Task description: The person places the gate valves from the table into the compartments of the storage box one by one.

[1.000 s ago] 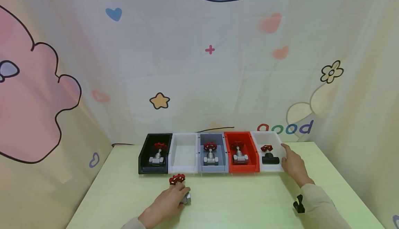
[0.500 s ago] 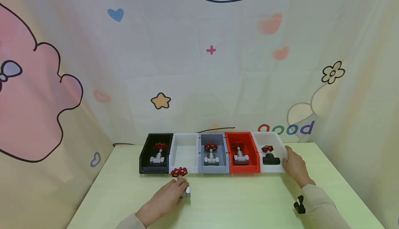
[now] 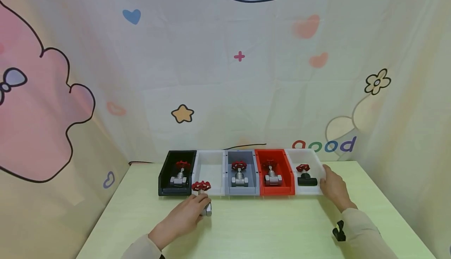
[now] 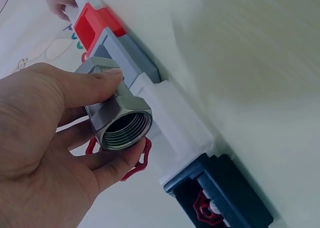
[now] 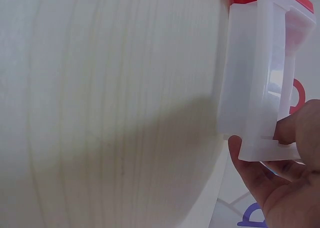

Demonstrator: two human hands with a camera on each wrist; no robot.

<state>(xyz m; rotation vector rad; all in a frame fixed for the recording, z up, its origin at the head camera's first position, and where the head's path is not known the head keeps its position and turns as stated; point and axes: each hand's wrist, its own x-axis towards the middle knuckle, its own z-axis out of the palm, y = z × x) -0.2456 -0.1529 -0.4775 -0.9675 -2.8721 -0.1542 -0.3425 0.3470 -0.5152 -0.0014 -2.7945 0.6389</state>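
In the head view my left hand (image 3: 183, 216) grips a metal valve with a red handwheel (image 3: 201, 186), held up in front of the left white bin (image 3: 209, 160). The left wrist view shows the valve's threaded hex end (image 4: 126, 123) between thumb and fingers, with the wheel pointing away. My right hand (image 3: 334, 187) pinches the side wall of the right white bin (image 3: 305, 156). In the right wrist view its thumb (image 5: 287, 130) is over the wall, and fingers are outside. That bin holds a black valve with a red wheel (image 3: 307, 181).
A black bin (image 3: 165, 173), a grey-blue bin (image 3: 241, 191) and a red bin (image 3: 276, 191) stand in the same row, each holding a metal valve with a red wheel. A small black object (image 3: 339, 231) shows beside the right sleeve. A printed curtain (image 3: 225, 94) hangs behind the table.
My left hand has moved the valve forward and up, bringing its red wheel over the left white bin's front edge. The right hand stays at the right white bin.
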